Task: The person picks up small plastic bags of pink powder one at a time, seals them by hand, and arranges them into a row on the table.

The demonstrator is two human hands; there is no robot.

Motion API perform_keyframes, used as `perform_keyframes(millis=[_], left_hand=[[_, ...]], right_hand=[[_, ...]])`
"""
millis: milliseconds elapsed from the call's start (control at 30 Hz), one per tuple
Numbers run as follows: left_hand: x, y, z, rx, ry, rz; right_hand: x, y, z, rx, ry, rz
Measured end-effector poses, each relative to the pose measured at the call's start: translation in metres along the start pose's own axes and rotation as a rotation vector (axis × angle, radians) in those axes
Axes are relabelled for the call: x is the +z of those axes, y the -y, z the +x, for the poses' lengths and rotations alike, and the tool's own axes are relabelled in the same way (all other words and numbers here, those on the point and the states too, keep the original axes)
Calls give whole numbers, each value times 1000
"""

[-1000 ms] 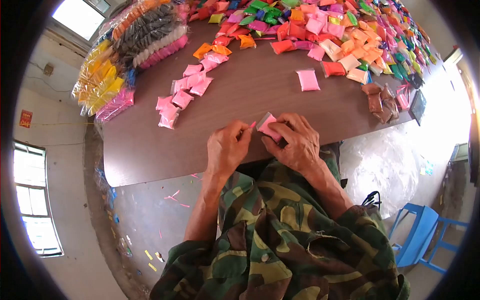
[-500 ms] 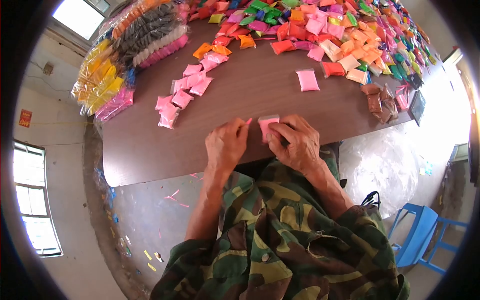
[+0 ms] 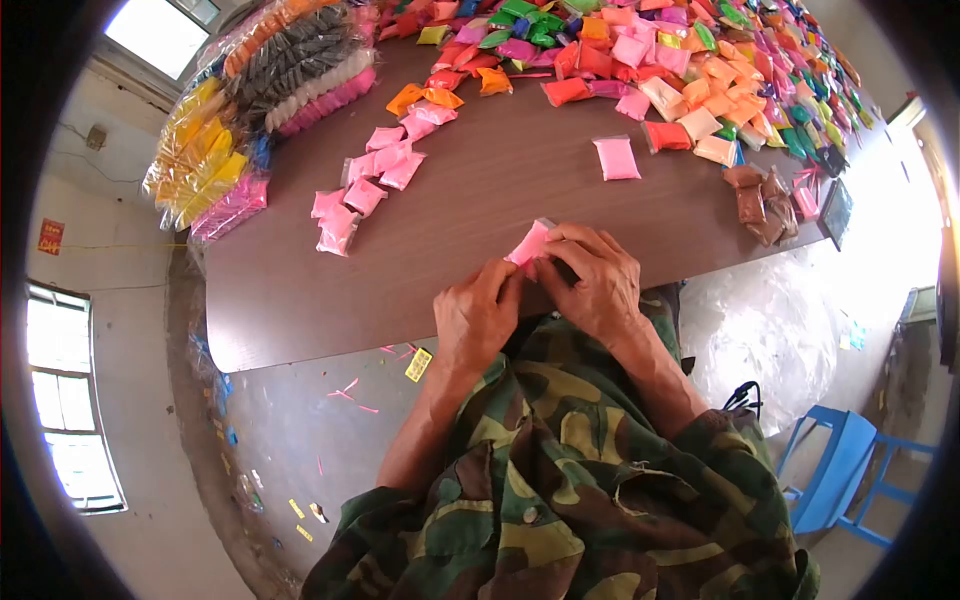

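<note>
A small clear-wrapped pink packet [image 3: 530, 241] is tilted between my two hands near the table's front edge. My right hand [image 3: 597, 278] grips its right side with thumb and bent fingers. Fingers closed, my left hand [image 3: 476, 312] pinches the packet's lower left end. The fingers cover the packet's lower part. Beyond them, a single pink packet [image 3: 617, 159] lies flat on the brown table [image 3: 480, 175]. To the left, several more pink packets [image 3: 365, 195] form a loose line.
A large heap of coloured packets [image 3: 640, 60] covers the table's far side. Bundled packets [image 3: 290, 90] are stacked at the back left, brown packets [image 3: 762, 205] at the right. A blue stool [image 3: 835, 470] stands on the floor at right, with pink scraps [image 3: 352, 395] at left.
My left hand has moved right and down, from apart to touching the packet. The packet has tilted. A small yellow piece now shows beside my left forearm, below the table edge.
</note>
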State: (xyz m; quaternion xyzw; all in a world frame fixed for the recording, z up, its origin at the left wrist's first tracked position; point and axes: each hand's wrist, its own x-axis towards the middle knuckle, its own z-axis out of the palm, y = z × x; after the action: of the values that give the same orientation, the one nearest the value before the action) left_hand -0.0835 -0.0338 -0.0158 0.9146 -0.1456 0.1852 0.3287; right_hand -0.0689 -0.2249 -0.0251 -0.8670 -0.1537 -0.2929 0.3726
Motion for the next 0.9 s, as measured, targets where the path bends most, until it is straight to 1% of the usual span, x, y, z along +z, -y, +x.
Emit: perform_keyframes(millis=[133,233,333,433,467,567,600,700,800,900], left_hand=[[-2,22,9,-50,-57,61],[-8,25,11,-113,-35,72],[-4,11,8,-7,-38,-94],[0,16,12,45,-63,52],[0,24,16,-24,-69,131],[-14,44,23,-118,-89,153],[-19,41,26,-156,-58,131],[-17,38,22,-160,-47,16],[-7,45,16,-146,-154,-43],[-7,46,16,-151,-158,-63]], right_hand=[[2,1,2,18,-4,-19],[4,1,2,21,-18,-8],[1,1,1,27,2,-7],[3,2,2,38,-11,-16],[4,3,2,43,-25,-21],[5,2,1,44,-31,-19],[5,3,1,42,-26,-21],[2,10,5,28,-2,-53],[5,12,8,16,53,-117],[8,5,10,-9,117,-129]])
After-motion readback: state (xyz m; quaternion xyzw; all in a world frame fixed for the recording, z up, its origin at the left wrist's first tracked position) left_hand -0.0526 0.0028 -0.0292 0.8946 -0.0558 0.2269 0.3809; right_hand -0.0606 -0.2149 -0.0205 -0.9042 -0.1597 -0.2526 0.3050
